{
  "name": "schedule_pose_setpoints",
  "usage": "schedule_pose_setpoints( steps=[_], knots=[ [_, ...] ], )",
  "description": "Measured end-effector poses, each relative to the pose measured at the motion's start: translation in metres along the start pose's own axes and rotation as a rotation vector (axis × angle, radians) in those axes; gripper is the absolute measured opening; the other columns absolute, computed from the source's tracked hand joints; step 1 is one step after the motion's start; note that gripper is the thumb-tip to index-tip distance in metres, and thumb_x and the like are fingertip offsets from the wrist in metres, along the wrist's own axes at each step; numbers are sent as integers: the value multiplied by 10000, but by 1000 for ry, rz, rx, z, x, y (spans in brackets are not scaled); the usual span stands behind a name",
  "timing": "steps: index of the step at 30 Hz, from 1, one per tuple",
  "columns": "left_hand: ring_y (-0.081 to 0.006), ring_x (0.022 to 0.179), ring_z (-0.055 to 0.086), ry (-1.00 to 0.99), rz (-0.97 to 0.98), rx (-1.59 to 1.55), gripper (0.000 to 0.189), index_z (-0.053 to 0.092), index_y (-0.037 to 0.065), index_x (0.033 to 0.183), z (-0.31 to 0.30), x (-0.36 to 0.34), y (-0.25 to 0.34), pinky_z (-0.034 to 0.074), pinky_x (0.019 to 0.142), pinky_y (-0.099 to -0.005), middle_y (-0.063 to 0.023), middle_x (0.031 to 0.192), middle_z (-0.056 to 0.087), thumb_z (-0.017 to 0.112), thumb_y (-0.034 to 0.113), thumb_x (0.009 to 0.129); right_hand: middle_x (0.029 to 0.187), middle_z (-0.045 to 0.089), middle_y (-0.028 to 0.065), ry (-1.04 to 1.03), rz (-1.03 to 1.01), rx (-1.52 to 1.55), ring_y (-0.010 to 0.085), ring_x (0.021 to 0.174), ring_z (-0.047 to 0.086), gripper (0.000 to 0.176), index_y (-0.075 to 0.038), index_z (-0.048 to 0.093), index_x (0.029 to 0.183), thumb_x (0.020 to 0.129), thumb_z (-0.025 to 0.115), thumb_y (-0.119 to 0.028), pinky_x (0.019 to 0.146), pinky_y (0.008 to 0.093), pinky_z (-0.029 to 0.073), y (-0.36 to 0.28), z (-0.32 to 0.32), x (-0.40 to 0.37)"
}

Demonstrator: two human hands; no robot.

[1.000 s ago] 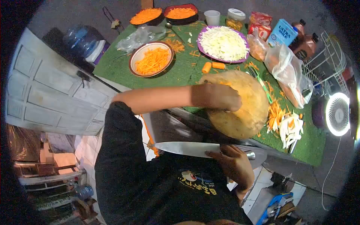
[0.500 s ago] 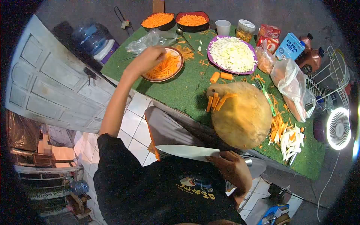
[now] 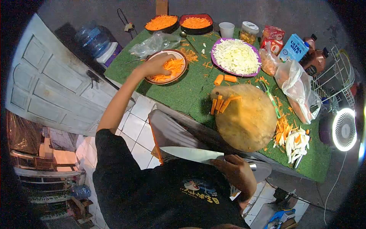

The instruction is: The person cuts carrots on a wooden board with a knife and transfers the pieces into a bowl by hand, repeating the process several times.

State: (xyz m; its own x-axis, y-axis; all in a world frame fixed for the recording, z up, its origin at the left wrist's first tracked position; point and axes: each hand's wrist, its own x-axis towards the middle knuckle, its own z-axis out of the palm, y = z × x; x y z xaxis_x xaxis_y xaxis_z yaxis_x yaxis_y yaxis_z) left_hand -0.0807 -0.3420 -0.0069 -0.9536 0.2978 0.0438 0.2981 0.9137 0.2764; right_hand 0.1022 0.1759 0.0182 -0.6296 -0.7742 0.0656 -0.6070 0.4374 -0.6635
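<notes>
My left hand [image 3: 157,65] lies over shredded carrot [image 3: 174,68] in a brown-rimmed plate [image 3: 185,68] at the table's left. Its thumb and fingers are spread apart and touch the shreds; the fingertips are partly hidden. Low in front of my body, my right hand [image 3: 237,171] grips the handle of a large kitchen knife [image 3: 192,154], blade pointing left. Beyond the knife is a round wooden chopping board [image 3: 248,122] with several carrot sticks [image 3: 223,103] near its handle end. Two carrot chunks [image 3: 224,79] lie just behind the board.
A purple plate of shredded cabbage [image 3: 236,57] stands at the back. Two dark bowls of shredded carrot [image 3: 196,23] are behind it to the left. A green-handled peeler [image 3: 272,100], vegetable scraps [image 3: 297,145], plastic bags [image 3: 295,82] and a milk carton [image 3: 293,47] occupy the right side.
My left hand has gone down from above the plate onto the shredded carrot, and its fingers have spread. The right hand and knife have stayed nearly in place.
</notes>
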Motion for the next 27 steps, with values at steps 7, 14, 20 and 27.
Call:
schedule_pose_setpoints(
  steps=[7,14,20,27],
  knots=[
    [-390,1191,606,26,-39,-17,510,610,64,1335,-26,5,9,472,1047,-447,-207,1279,654,765,178,862,968,709,99,-12,25,-3,300,872,684,305,-145,781,1139,844,743,-79,766,403,561,-4,-3,-1],
    [-377,1150,639,67,-101,-4,441,629,57,1326,-57,3,31,495,1012,-459,-234,1235,678,725,144,905,956,704,90,16,32,5,289,872,686,306,-161,781,1145,852,740,-80,763,402,561,6,2,-6],
    [-375,1130,648,116,-53,52,418,621,67,1344,-48,7,5,506,982,-459,-227,1239,681,696,147,940,950,704,89,7,-5,-32,285,861,687,335,-156,780,1147,826,737,-69,745,398,563,5,0,-1],
    [-380,1067,665,121,11,11,284,685,41,1197,-58,-2,33,522,945,-455,-188,1159,715,690,168,944,936,703,77,42,5,16,272,856,693,353,-178,776,1161,833,731,-58,739,390,572,8,2,0]
  ],
)
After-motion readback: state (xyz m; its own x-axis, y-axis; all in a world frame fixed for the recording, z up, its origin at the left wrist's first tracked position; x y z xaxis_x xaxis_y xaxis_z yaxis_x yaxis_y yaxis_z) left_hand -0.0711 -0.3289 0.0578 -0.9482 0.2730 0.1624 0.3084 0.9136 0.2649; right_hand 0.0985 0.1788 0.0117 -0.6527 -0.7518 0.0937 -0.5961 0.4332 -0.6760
